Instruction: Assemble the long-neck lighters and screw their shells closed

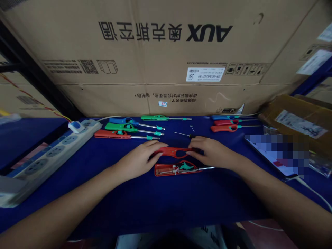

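Note:
Between my two hands is a red lighter casing half (171,151), raised just above the table. My left hand (141,155) pinches its left end between thumb and fingers. At the other end, my right hand (210,150) grips the part by the loop-shaped opening. Just below lies the opened red lighter (176,168), its inner tube, wires and green trigger exposed and its metal barrel pointing right. A thin screwdriver (183,134) is beyond my right hand, which hides most of its handle; I cannot tell whether the fingers touch it. Several tiny screws (192,128) lie behind it.
At the back left lie several long-nosed lighters, including a red one (112,134) and a green one (154,118). More lighters (224,122) lie back right. A power strip (52,155) is left; a phone (272,155) and cardboard box (298,121) are right. A large carton (166,76) walls the back.

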Available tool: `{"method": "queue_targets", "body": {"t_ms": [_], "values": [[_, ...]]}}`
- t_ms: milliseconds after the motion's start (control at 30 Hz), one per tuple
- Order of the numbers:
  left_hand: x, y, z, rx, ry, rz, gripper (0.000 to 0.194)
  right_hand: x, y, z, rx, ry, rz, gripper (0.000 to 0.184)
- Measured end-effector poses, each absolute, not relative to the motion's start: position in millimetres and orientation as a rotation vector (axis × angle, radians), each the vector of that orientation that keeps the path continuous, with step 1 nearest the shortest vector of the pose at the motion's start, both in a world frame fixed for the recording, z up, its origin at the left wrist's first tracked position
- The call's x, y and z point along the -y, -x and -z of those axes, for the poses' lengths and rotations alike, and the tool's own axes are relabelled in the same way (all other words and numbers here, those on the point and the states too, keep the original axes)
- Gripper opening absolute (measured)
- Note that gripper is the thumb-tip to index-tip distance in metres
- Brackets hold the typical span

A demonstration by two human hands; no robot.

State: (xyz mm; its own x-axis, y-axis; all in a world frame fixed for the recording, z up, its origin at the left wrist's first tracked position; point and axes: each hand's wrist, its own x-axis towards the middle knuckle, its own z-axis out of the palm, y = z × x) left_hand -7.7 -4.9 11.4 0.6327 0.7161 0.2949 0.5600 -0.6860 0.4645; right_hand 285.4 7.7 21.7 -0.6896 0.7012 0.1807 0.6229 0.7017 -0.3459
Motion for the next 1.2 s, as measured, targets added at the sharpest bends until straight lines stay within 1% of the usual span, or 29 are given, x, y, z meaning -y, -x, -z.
{"method": "queue_targets", "body": {"t_ms": [67, 133, 200, 267, 333, 400, 433, 467, 567, 633, 733, 800, 967, 1033, 1200], "values": [[2, 8, -8, -1.077, -2.540, -0.710, 0.034, -9, -286, -18, 2.594, 1.049, -0.229, 0.019], [0, 10, -9, -1.132, -2.543, -0.775, 0.033, -9, -288, -21, 2.555, 1.006, -0.177, 0.023], [2, 12, -15, -1.157, -2.570, -0.826, 0.030, -6, -290, -29, 2.549, 0.943, -0.239, 0.021], [5, 14, -23, -1.121, -2.602, -0.782, 0.028, 0, -291, -39, 2.600, 0.893, -0.421, 0.018], [11, 14, -31, -0.996, -2.653, -0.555, 0.032, 7, -290, -47, 2.692, 0.922, -0.636, 0.031], [15, 13, -36, -0.877, -2.739, -0.376, 0.038, 13, -288, -51, 2.752, 1.010, -0.749, 0.047], [17, 13, -37, -0.841, -2.761, -0.318, 0.036, 15, -287, -51, 2.770, 1.057, -0.774, 0.051], [18, 12, -37, -0.827, -2.772, -0.285, 0.034, 16, -285, -51, 2.778, 1.098, -0.786, 0.049], [18, 11, -35, -0.851, -2.768, -0.277, 0.023, 17, -282, -48, 2.793, 1.133, -0.781, 0.029], [16, 11, -33, -0.866, -2.776, -0.303, 0.021, 16, -282, -46, 2.804, 1.097, -0.763, 0.018], [13, 13, -33, -0.847, -2.782, -0.338, 0.020, 14, -283, -46, 2.803, 1.024, -0.765, 0.010], [11, 14, -32, -0.838, -2.782, -0.361, 0.021, 13, -284, -47, 2.783, 0.978, -0.783, 0.011], [10, 13, -28, -0.892, -2.826, -0.414, 0.032, 10, -288, -48, 2.688, 0.980, -0.761, 0.023], [11, 12, -26, -0.911, -2.830, -0.432, 0.031, 9, -287, -47, 2.688, 1.012, -0.744, 0.025], [12, 11, -19, -0.906, -2.832, -0.444, 0.033, 6, -285, -38, 2.735, 1.050, -0.572, 0.025]]}}
